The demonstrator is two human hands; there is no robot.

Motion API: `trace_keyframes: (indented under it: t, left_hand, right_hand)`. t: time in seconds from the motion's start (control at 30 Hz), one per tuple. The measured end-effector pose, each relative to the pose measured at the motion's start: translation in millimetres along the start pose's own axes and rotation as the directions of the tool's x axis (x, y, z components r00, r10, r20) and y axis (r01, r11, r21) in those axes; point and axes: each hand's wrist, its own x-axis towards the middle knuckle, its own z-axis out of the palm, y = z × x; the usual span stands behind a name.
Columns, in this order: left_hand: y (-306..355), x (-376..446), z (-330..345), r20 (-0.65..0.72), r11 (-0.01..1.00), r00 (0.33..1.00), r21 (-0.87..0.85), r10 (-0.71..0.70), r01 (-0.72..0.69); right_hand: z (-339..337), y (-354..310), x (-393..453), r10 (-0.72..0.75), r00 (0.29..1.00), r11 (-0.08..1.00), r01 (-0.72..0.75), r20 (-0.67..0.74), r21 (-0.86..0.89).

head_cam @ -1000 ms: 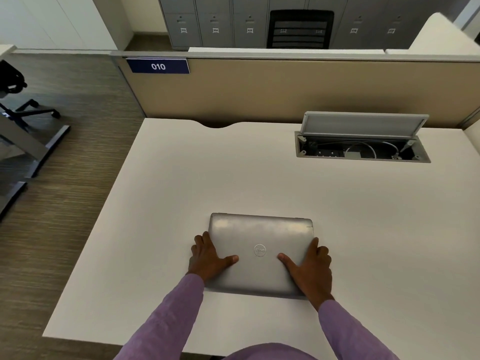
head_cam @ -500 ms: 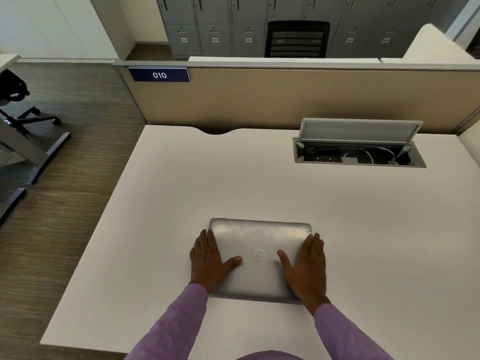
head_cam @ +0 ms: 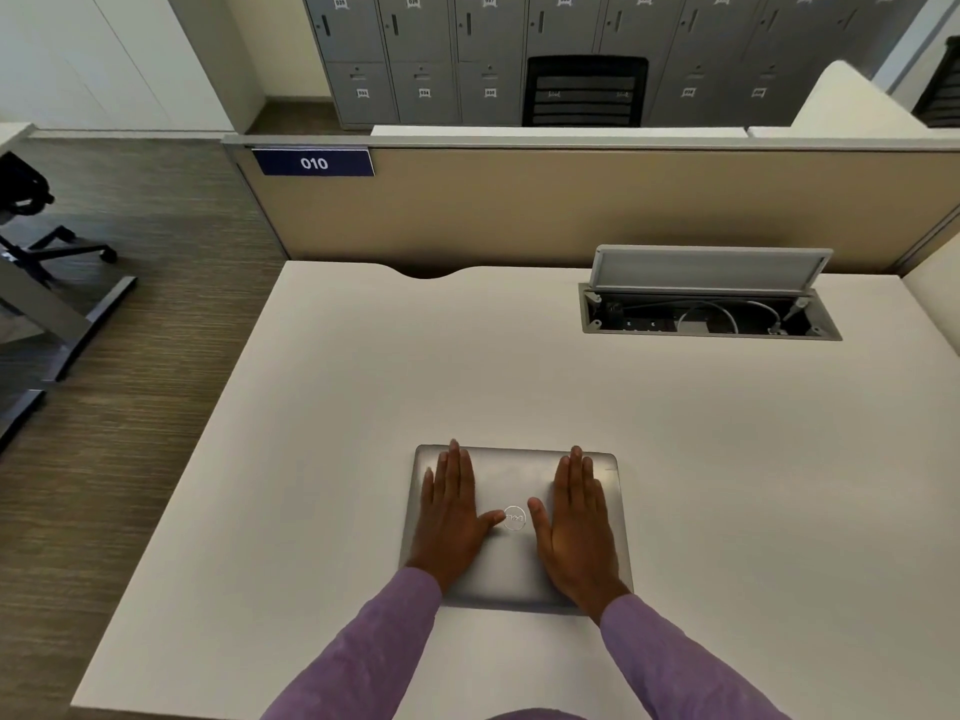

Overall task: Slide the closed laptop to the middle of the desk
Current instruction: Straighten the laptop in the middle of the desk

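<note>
A closed silver laptop [head_cam: 511, 475] lies on the white desk [head_cam: 467, 366], in the near half and a little left of the desk's centre. Both my hands rest flat on its lid, palms down, fingers stretched toward the far edge. My left hand [head_cam: 452, 517] covers the left half of the lid. My right hand [head_cam: 574, 522] covers the right half. The thumbs point inward to the round logo between them. Neither hand curls around an edge. Purple sleeves hide the laptop's near corners.
A recessed cable box [head_cam: 706, 317] with its flap [head_cam: 711, 267] raised sits at the desk's far right. A beige partition [head_cam: 519, 210] runs along the back edge. The desk's left edge drops to the floor, where an office chair base [head_cam: 57, 241] stands.
My hands left the laptop's side edges and moved onto the top of the lid, fingers now flat and pointing forward. The laptop has barely shifted on the desk.
</note>
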Motion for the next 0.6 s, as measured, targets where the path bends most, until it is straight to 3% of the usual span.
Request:
trace_keyframes:
  t: [0.17,0.6]
  left_hand:
    - [10,-1,7,-0.040,0.997,0.996,0.015,0.081,-0.081]
    - [26,-7,18,-0.100,0.994,0.989,0.007,0.113,-0.113]
  right_hand:
    - [4,-7,2,-0.019,1.000,1.000,0.019,0.009,-0.015]
    - [6,-17,-2,-0.041,0.997,0.999,0.041,0.065,-0.005]
